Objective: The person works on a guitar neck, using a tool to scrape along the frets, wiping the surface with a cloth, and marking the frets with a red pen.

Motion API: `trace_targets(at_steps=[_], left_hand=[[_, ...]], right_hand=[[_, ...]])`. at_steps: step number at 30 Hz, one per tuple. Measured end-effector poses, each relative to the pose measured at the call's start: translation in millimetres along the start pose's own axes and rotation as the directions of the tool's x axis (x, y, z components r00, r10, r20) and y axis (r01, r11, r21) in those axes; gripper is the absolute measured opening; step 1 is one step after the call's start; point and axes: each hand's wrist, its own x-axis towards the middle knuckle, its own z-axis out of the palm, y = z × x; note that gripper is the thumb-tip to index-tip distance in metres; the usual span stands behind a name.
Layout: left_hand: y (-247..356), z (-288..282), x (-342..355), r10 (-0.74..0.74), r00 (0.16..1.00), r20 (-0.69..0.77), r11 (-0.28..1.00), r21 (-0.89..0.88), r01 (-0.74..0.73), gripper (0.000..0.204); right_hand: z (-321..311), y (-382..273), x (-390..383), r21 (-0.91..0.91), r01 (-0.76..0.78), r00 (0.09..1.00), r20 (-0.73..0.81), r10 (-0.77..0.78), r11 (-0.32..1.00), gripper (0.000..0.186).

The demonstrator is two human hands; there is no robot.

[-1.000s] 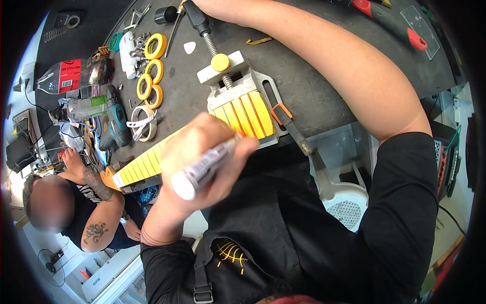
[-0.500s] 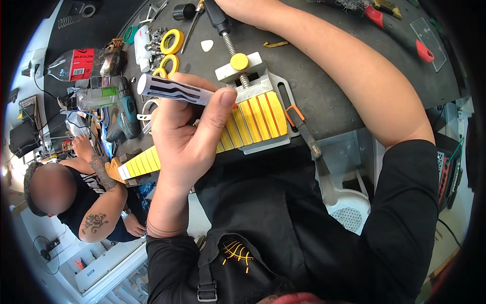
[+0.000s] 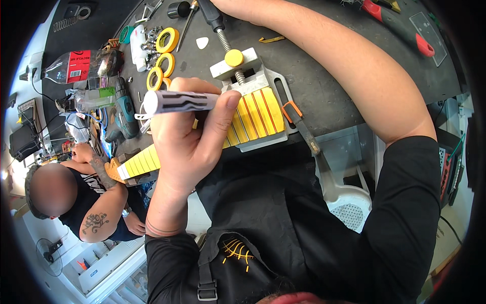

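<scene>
- The left hand [image 3: 187, 134], left of and slightly below the grey clamp [image 3: 249, 61], has its fingers closed around a white marker [image 3: 185, 102] with black stripes.
- The marker's blunt end points away from the clamp; its other end is hidden by the thumb, so whether it touches anything cannot be told.
- The guitar neck [image 3: 260, 115], covered in yellow tape between metal frets, has its wide end just below the clamp and slants down to the left, passing behind the left hand.
- The right forearm [image 3: 349, 61] arches right of the clamp and above it; the right hand lies past the upper edge, so the state of its fingers cannot be told.
- On the dark surface [image 3: 324, 99], left of the clamp, are yellow tape rolls [image 3: 176, 38], a white pick [image 3: 202, 42] and, farther off, a drill [image 3: 124, 111] and a red-labelled bottle [image 3: 78, 66].
- A tattooed co-worker [image 3: 98, 200] is well apart from the clamp, to its lower left.
</scene>
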Motion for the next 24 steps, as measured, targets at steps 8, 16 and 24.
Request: trace_targets(at_steps=[8,16,24], left_hand=[[5,0,-23,0.290,0.945,0.152,0.955,0.016,-0.296,0.027],[11,-29,-32,0.087,0.988,0.125,0.931,-0.362,-0.037,0.014],[1,-40,-24,-0.256,0.965,-0.060,0.701,-0.698,0.142,0.015]], right_hand=[[-3,-6,2,-0.049,-0.052,0.999,0.012,0.052,0.997,0.043],[11,14,9,0.048,-0.139,0.990,0.007,0.139,0.989,0.035],[0,-11,6,0.150,-0.284,0.958,0.081,0.274,0.947,0.033]])
